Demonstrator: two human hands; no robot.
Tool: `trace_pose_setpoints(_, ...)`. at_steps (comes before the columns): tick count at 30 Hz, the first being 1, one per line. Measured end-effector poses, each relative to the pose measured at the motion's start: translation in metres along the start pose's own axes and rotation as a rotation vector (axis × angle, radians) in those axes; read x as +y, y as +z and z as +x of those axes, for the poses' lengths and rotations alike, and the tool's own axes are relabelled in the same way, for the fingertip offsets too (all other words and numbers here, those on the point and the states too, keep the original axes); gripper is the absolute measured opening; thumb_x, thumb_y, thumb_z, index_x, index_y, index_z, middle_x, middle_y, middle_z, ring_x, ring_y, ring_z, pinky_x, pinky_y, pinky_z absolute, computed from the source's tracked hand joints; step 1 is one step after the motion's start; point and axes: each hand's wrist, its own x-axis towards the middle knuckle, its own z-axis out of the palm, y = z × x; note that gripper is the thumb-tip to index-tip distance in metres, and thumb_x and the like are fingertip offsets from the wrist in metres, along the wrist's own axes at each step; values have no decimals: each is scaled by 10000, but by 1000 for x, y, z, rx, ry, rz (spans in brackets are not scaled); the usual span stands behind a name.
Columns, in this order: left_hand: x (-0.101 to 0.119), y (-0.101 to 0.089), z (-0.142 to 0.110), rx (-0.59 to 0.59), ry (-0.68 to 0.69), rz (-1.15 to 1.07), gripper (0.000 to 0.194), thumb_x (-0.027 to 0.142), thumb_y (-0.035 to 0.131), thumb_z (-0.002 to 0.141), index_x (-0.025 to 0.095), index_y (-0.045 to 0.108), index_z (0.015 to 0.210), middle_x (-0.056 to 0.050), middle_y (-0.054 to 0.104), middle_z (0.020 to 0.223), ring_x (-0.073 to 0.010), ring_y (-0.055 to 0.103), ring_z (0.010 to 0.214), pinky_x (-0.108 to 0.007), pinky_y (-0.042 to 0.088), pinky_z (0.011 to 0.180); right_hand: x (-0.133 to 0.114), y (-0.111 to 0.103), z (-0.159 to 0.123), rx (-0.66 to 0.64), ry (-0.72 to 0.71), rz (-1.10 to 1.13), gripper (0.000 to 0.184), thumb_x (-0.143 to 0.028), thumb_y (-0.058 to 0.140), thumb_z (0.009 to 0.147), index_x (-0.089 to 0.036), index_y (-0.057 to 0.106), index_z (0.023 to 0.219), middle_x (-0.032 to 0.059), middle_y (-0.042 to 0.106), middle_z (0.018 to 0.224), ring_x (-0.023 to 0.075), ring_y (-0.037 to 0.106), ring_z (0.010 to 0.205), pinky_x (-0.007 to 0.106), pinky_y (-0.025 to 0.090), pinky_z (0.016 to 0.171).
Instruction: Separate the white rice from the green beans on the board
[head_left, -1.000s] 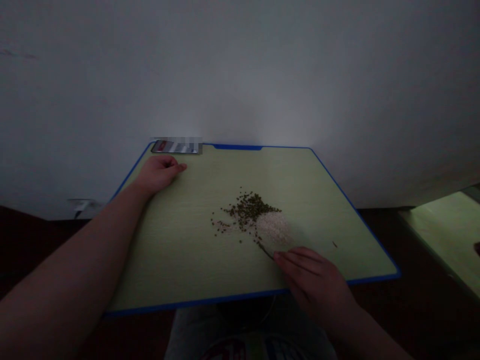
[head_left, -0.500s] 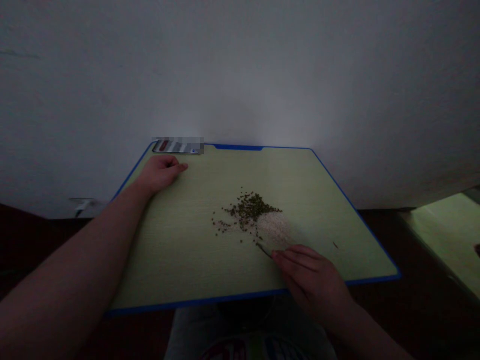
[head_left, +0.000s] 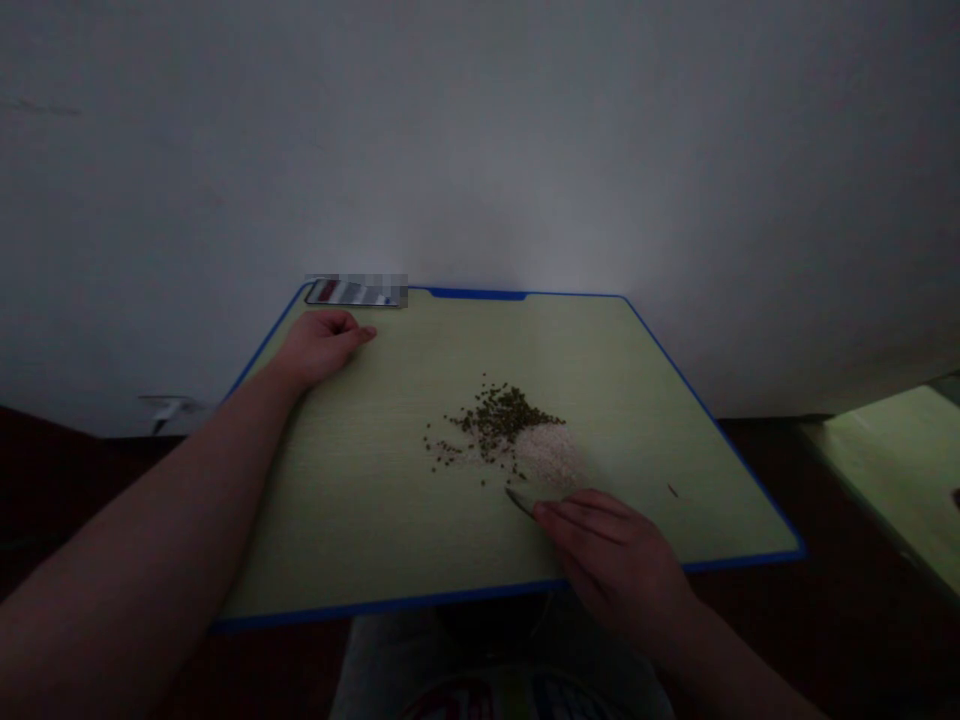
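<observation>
My left hand (head_left: 324, 345) rests on the table, its fingers curled into a loose fist and the thumb pointing right; no object shows in it. Near the front edge, my right hand (head_left: 611, 545) pinches a thin, curved piece with a dark edge (head_left: 519, 502); most of it is hidden by the fingers, so its kind is unclear. Just beyond its tip lies a heap of small dark green beans (head_left: 506, 410), some scattered leftward. Against it sits a mound of pale grains (head_left: 550, 452), like rice, close to my right fingertips. A few pale grains mix among the beans.
The pale yellow table (head_left: 360, 520) has a blue rim. A phone (head_left: 349, 292), partly blurred out, lies at its back left corner against the wall (head_left: 480, 150). A small reddish sliver (head_left: 673, 490) lies at right. Another pale surface (head_left: 892, 470) stands farther right.
My right hand has shifted slightly left with the thin piece, whose tip has turned to show more of its surface. My left hand and both heaps look unchanged.
</observation>
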Motion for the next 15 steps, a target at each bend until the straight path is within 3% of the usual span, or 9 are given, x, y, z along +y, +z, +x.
trace_pose_setpoints(15, -6, 2, 4, -1, 8, -18, 337, 488, 648, 714, 220, 494, 578, 26, 424, 510, -122, 367, 503, -276, 298, 500, -3, 1, -2, -17, 12, -88, 330, -57, 448, 922, -135, 689, 1134, 84, 795, 985, 187, 751, 822, 332, 636, 826)
